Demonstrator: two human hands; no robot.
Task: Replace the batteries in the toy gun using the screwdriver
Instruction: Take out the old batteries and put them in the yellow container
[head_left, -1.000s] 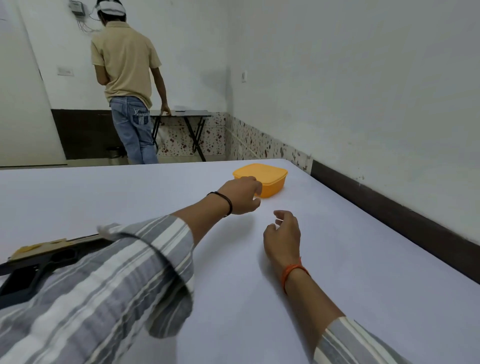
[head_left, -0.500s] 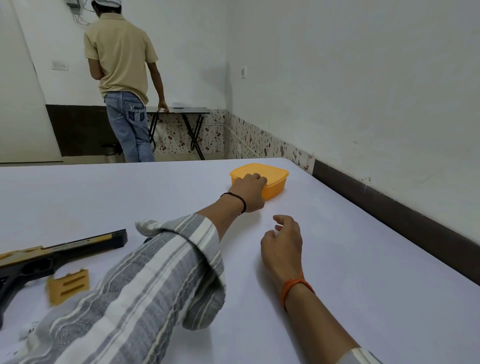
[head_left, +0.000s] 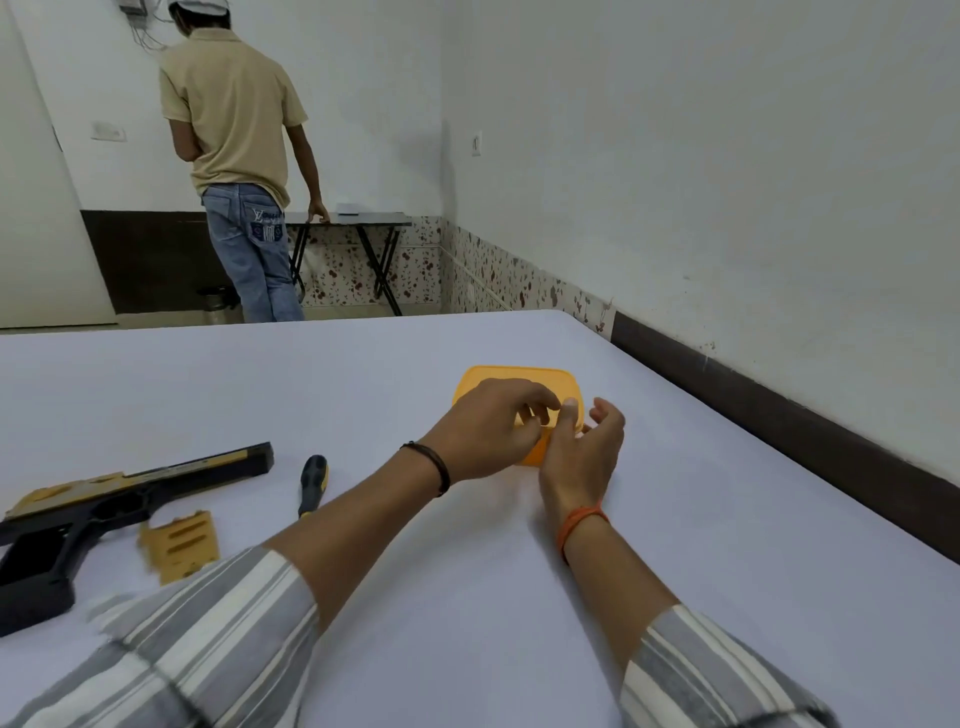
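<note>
Big white table up against a plain wall, with another person standing by a folding table way in the back. Both your hands are at the orange box: left hand curls its fingers over the near edge of the lid, right hand is cupped against the right side, thumb up on the lid. Toy gun lies off to your left with its yellow cover loose just beside it, screwdriver between gun and your left arm.
</note>
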